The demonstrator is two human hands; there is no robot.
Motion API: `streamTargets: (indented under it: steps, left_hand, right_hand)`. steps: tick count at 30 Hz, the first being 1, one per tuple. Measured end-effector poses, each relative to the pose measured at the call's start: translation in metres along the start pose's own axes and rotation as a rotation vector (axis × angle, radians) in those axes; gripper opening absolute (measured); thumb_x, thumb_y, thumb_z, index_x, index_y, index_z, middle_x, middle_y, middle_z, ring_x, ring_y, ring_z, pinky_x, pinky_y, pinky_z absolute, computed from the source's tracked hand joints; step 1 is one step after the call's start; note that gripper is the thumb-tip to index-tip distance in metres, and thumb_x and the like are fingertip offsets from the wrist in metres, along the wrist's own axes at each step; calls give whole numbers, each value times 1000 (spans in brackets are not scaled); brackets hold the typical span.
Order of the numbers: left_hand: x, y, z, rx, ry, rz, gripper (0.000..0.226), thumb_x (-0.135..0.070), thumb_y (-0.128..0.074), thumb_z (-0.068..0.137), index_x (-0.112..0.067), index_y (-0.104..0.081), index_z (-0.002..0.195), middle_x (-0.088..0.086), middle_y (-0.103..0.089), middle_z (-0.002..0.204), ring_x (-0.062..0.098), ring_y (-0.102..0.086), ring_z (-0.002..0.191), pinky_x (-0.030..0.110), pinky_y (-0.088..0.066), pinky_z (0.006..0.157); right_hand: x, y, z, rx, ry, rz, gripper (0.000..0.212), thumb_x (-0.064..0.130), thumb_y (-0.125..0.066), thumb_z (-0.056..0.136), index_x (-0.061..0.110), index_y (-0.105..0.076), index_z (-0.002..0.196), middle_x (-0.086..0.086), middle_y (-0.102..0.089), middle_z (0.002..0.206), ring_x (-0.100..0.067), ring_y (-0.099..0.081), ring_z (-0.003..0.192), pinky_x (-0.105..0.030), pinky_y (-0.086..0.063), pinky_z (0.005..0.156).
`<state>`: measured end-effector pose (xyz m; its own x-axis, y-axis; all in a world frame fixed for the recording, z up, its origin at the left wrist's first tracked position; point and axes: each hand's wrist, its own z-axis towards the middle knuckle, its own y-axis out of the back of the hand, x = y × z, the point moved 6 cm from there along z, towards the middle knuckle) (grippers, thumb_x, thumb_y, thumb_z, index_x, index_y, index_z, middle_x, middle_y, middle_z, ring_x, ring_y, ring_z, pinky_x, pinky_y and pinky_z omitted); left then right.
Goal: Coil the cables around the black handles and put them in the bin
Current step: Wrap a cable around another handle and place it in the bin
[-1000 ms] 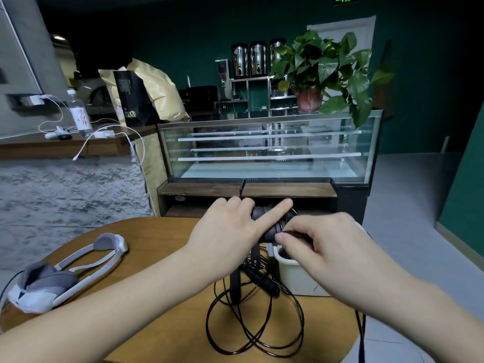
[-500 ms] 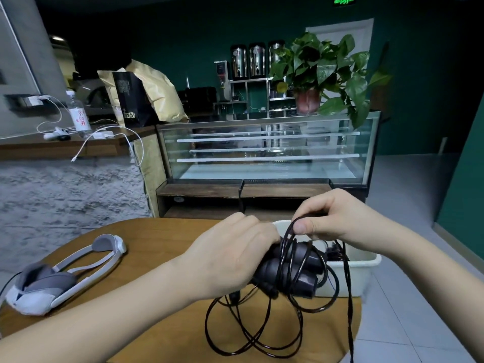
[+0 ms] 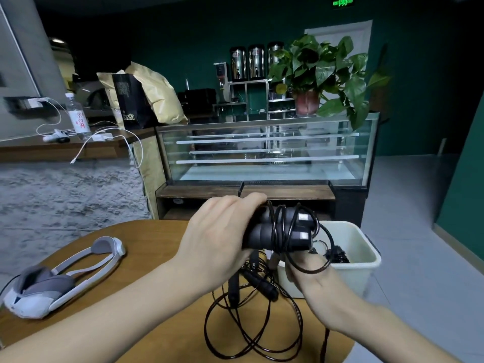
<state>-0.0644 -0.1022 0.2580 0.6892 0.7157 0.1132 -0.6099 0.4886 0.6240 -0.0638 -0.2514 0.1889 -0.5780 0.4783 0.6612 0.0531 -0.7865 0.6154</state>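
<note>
Black handles (image 3: 277, 231): two handles are being held side by side, lying roughly level, above the table edge and just left of the bin.
Cable (image 3: 281, 226): several black turns are being kept wound around the middle of the handles, just beyond the left fingertips; one slack loop is hanging down from the handles across the right fingers.
Left hand (image 3: 222, 242): the fingers are being kept curled tightly around the near ends of the handles, back of the hand facing the camera.
Right hand (image 3: 311, 281): it is being held below the handles' far ends, palm side up; the slack loop is lying across its fingers, but whether it is being pinched cannot be told.
Bin (image 3: 364, 271): the white bin is being seen right of the right hand's fingers, at the table edge, with dark cable items inside.
Loose cables (image 3: 251, 326): another tangle with two more black handles is lying on the wooden table (image 3: 162, 258), below both hands.
Headset (image 3: 60, 279): a white and grey headset is lying on the table, well left of the left hand.
</note>
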Motion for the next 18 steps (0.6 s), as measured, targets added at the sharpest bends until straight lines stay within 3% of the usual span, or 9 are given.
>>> streamTargets:
  steps: [2, 4, 9, 11, 13, 15, 17, 18]
  left_hand:
    - [1, -1, 0, 0, -55, 99, 59, -8, -80, 76, -9, -62, 132, 3, -68, 119, 24, -62, 104, 36, -47, 88]
    - [-1, -3, -2, 6, -92, 138, 56, -9, -75, 82, -11, -62, 136, 6, -68, 123, 29, -65, 104, 40, -49, 86]
    - [8, -12, -1, 103, -8, 221, 80, -9, -82, 70, -15, -55, 145, 6, -67, 122, 29, -63, 101, 39, -47, 82]
    - [9, -17, -1, 161, 7, 264, 84, -9, -80, 67, -16, -53, 146, 5, -67, 119, 29, -63, 96, 41, -48, 78]
    - [10, -20, 0, 195, 19, 330, 83, -9, -78, 67, -16, -52, 146, 4, -68, 113, 30, -63, 91, 42, -50, 73]
    - [13, -22, 1, 236, 60, 393, 87, -10, -83, 64, -17, -52, 146, 5, -69, 108, 31, -63, 87, 43, -51, 69]
    - [15, -26, -1, 295, 69, 443, 93, -11, -85, 63, -17, -48, 148, 5, -69, 106, 30, -62, 85, 42, -48, 69]
    - [13, -28, -3, 323, 51, 466, 94, -12, -84, 63, -17, -44, 149, 6, -68, 105, 30, -61, 85, 42, -47, 69]
  right_hand:
    - [0, -6, -7, -6, -17, -56, 35, 39, -29, 103, 38, -56, 80, 16, -52, 70, -12, -50, 66, -29, -46, 62]
    - [-2, -7, -11, -20, -37, -97, 34, 43, -30, 102, 31, -52, 78, 8, -48, 67, -18, -49, 64, -41, -47, 64]
    - [22, -9, -18, 4, -108, -194, 52, 60, -20, 93, 21, -49, 73, -2, -58, 70, -16, -56, 71, -40, -48, 75]
    - [30, -5, -22, -1, -186, -253, 48, 58, -21, 95, 22, -44, 74, -5, -58, 74, -19, -57, 76, -39, -49, 75]
    - [42, 3, -25, -22, -218, -389, 43, 58, -17, 94, 25, -34, 72, -3, -58, 77, -20, -58, 78, -36, -49, 72]
    - [55, 10, -26, -45, -154, -564, 45, 62, -6, 85, 27, -29, 72, 4, -55, 69, -19, -59, 70, -34, -46, 59]
    - [70, 20, -24, -97, -16, -724, 34, 56, -21, 87, 28, -28, 69, 10, -38, 52, -17, -48, 45, -23, -23, 38]
    - [78, 26, -24, -164, 45, -775, 31, 51, -31, 88, 29, -30, 66, 11, -32, 48, -17, -41, 37, -19, -13, 38]
